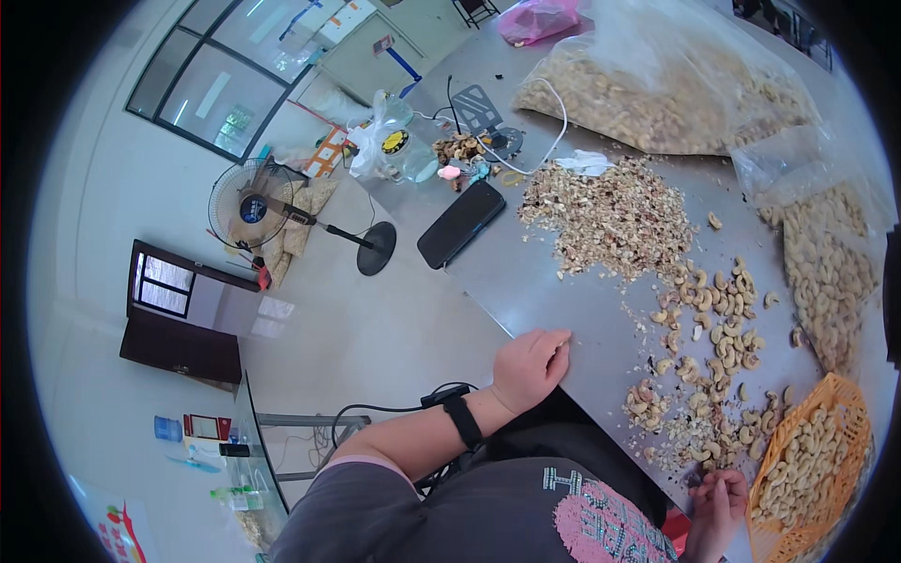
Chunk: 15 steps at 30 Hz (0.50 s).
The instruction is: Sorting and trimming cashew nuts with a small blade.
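Observation:
My left hand (532, 369) rests at the table's edge, its fingers curled closed. Whatever may be inside that fist is hidden. At the lower right, my right hand (718, 511) is closed with fingertips pinched together, beside an orange plastic basket (853, 402) of pale cashews. Something small and dark shows at those fingertips, too unclear to name. Loose cashews (727, 342) lie scattered on the metal table (526, 291) just beyond this hand. Bits of skin and broken nut (671, 436) are strewn among them.
A broad heap of nut fragments (610, 211) covers the table's middle. Large clear bags of cashews (657, 94) stand behind and to the right (826, 272). A black phone (461, 224) lies near the left edge, by a clear plastic jar (413, 155). A fan (253, 206) stands on the floor.

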{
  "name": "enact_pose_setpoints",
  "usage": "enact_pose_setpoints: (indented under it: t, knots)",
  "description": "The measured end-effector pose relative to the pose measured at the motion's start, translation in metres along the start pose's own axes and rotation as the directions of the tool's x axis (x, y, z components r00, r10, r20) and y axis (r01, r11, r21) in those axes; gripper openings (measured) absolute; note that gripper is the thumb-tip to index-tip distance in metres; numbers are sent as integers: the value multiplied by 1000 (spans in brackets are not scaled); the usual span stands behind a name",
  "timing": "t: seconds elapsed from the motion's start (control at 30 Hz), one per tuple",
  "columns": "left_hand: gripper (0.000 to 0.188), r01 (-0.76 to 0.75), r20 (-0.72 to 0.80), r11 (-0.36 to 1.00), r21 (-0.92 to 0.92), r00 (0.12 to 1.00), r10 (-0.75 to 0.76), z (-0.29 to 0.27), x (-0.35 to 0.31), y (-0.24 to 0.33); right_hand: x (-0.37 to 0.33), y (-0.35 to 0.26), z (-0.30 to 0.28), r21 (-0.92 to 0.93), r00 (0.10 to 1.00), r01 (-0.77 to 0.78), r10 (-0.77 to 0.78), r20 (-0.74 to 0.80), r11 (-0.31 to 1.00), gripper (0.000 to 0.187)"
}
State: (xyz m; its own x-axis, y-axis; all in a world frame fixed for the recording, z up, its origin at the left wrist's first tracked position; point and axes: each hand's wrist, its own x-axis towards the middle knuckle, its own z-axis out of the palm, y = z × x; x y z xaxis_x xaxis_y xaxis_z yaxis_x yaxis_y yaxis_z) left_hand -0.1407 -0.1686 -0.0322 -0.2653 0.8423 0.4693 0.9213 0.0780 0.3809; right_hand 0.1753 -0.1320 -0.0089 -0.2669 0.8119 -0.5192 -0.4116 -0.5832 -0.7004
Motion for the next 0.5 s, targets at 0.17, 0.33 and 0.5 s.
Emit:
enact_pose_setpoints:
  t: [0.17, 0.33, 0.5]
  knots:
    - [11, -10, -12, 1000, -12, 1000, 9, 1, -1, -2, 0, 1, 1, -35, 999, 15, -16, -42, 999, 12]
    - [12, 4, 13, 1000, -4, 1000, -4, -1, -1, 2, -1, 3, 2, -56, 998, 48, -50, -40, 997, 12]
    - [12, 9, 16, 1000, 9, 1000, -9, -7, -7, 2, -4, 8, -4, -107, 999, 49, -47, 19, 993, 15]
